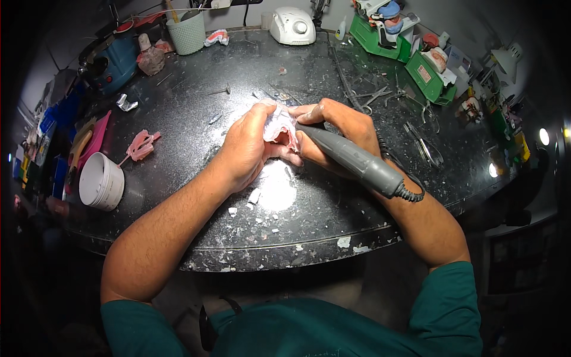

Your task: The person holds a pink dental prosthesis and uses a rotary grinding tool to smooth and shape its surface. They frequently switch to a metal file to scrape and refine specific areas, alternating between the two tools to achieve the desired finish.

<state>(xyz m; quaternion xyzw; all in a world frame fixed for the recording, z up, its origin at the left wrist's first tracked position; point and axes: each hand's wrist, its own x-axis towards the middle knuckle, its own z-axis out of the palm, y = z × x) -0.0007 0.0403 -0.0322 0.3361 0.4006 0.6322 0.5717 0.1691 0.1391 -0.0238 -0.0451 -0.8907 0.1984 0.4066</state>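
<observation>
In the middle of the bench, my left hand [247, 140] is closed around a small pink denture piece [279, 126] with whitish plaster on it. Its hollow faces toward me. My right hand [351, 128] grips a dark grey rotary handpiece [360, 162] like a pen, its nose slanting up and left to the denture. Whether the bur touches the denture cannot be made out, as the fingers cover the tip. From the handpiece's rear a coiled cord [410, 194] loops back under my right forearm.
White chips [254, 196] lie before my hands. To the left stand a white tub [102, 181] and a pink piece [141, 144]. A white control unit [292, 26] sits at the back. Scissors [373, 95] and pliers [423, 144] lie right, below green bins [429, 77].
</observation>
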